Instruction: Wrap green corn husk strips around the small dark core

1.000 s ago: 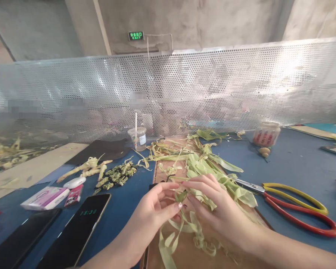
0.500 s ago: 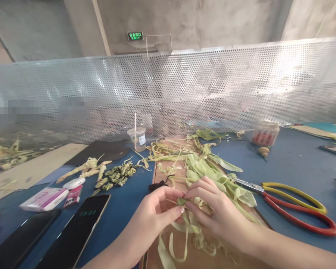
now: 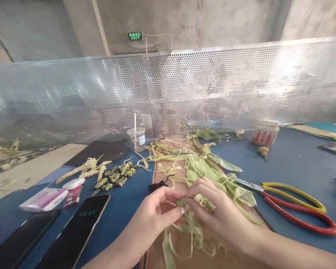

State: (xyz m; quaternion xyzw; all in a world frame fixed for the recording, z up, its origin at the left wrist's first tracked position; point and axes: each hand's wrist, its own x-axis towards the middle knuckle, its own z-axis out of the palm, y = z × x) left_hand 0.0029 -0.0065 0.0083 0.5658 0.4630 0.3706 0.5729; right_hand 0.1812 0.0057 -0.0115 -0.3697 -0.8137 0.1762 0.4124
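Green between the fingertips of both hands: a small leafy piece (image 3: 182,202), partly covered, above the brown board (image 3: 158,239). Pinched at its left by the left hand (image 3: 162,211), with thumb and forefinger nearly meeting, and at its right by the right hand (image 3: 212,209), likewise curled in close. More of it in sight a second ago, pointed and upright in a wider gap; now tucked smaller, with fingertips drawn together. Little change in grip since half a second ago. Just below, pale strips (image 3: 168,250), with the lower end now farther right than in the last view. Cannot tell whether joined to the held piece.

Beyond the left hand, on the board, a black corded item (image 3: 156,185), mostly hidden a second ago and now plainly in sight. Past the right hand, a heap of light green leaves (image 3: 204,168), unchanged, with scissors (image 3: 252,186) beside, blades toward the leaves, yellow and red handles out over the blue bench (image 3: 294,160). To the left, just as before, dark green crumpled bits (image 3: 119,173), pale twisted pieces (image 3: 86,168), a purple-and-white packet (image 3: 44,198) and two phones (image 3: 75,228). Farther back, a clear cup (image 3: 140,139) with a straw, and a jar (image 3: 266,134) at right.
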